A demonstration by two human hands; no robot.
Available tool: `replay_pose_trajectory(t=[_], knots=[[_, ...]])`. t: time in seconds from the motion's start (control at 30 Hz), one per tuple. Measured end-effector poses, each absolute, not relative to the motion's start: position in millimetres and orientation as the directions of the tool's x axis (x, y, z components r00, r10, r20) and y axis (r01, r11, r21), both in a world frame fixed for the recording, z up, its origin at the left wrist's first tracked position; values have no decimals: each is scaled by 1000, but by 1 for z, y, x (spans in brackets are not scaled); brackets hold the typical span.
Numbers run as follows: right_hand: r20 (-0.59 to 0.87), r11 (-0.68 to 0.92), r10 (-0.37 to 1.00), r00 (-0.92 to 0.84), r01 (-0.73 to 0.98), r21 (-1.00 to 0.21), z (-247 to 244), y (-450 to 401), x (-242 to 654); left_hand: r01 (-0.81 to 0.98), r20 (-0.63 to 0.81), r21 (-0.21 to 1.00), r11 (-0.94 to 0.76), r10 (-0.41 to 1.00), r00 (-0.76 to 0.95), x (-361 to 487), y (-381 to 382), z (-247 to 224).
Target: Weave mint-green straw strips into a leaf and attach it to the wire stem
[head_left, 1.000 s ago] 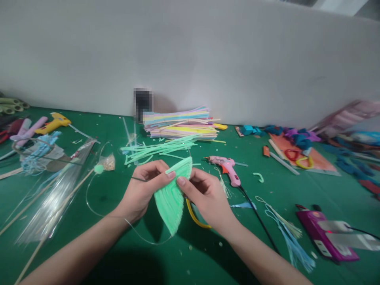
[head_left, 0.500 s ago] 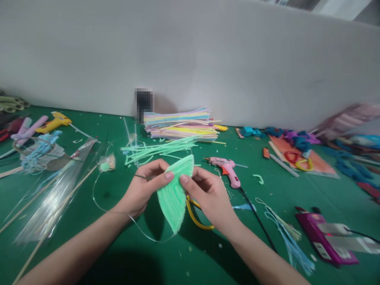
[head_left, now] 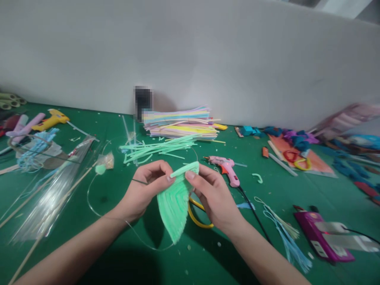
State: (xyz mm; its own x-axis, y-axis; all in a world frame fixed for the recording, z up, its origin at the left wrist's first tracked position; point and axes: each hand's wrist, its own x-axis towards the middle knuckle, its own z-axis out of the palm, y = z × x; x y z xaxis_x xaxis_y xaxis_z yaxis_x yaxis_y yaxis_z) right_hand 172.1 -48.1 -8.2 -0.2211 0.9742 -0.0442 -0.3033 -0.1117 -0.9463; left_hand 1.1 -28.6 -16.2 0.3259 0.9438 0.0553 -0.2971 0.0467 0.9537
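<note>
A mint-green leaf-shaped piece of packed, fuzzy chenille stems (head_left: 173, 215) is held up between both hands, its point hanging down. My left hand (head_left: 145, 188) pinches the upper left edge between thumb and fingers. On the upper right corner, my right hand (head_left: 215, 196) presses with its thumb, fingers behind. A paler green strip (head_left: 182, 169) runs along the top edge between the two thumbs. From the lower tip a thin clear line (head_left: 142, 241) loops left past my forearm. Yellow-handled scissors (head_left: 197, 221), partly hidden, lie behind my right hand.
Loose green chenille stems (head_left: 157, 148) and a multicoloured bundle (head_left: 181, 124) lie beyond my hands. At right are a pink glue gun (head_left: 224, 168) with its black cord and a purple power strip (head_left: 320, 235). Plastic sleeves (head_left: 56, 190) and a yellow glue gun (head_left: 53, 120) occupy the left.
The leaf-shaped piece has tilted, its top edge now lower and showing the pale strip between my thumbs. Both hands keep their pinch. The view has shifted slightly.
</note>
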Motion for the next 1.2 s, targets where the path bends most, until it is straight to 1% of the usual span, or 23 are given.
replay_pose_trajectory(t=[0.13, 0.37, 0.63, 0.77, 0.87, 1.0, 1.2], knots=[[-69, -152, 967, -247, -338, -929, -9, -49, 172, -308, 59, 950, 42, 948, 313, 1, -30, -18], [-46, -145, 963, -267, -364, -920, -10, -50, 173, -356, 30, 931, 85, 952, 304, 3, -30, -18], [-53, -126, 978, -203, -366, -922, -6, -49, 172, -300, 95, 953, 42, 899, 428, -3, -30, -20], [-24, -91, 977, -214, -308, -947, -8, -49, 173, -264, 81, 963, 54, 877, 473, -4, -29, -20], [-4, -65, 972, -237, -251, -966, -8, -50, 173, -274, 91, 961, 41, 888, 450, -3, -28, -20], [10, -45, 975, -224, -236, -971, -6, -51, 172, -290, 80, 955, 55, 898, 433, -1, -29, -20], [-9, -46, 980, -200, -182, -982, -4, -51, 171, -330, 44, 939, 95, 919, 391, 0, -32, -22]])
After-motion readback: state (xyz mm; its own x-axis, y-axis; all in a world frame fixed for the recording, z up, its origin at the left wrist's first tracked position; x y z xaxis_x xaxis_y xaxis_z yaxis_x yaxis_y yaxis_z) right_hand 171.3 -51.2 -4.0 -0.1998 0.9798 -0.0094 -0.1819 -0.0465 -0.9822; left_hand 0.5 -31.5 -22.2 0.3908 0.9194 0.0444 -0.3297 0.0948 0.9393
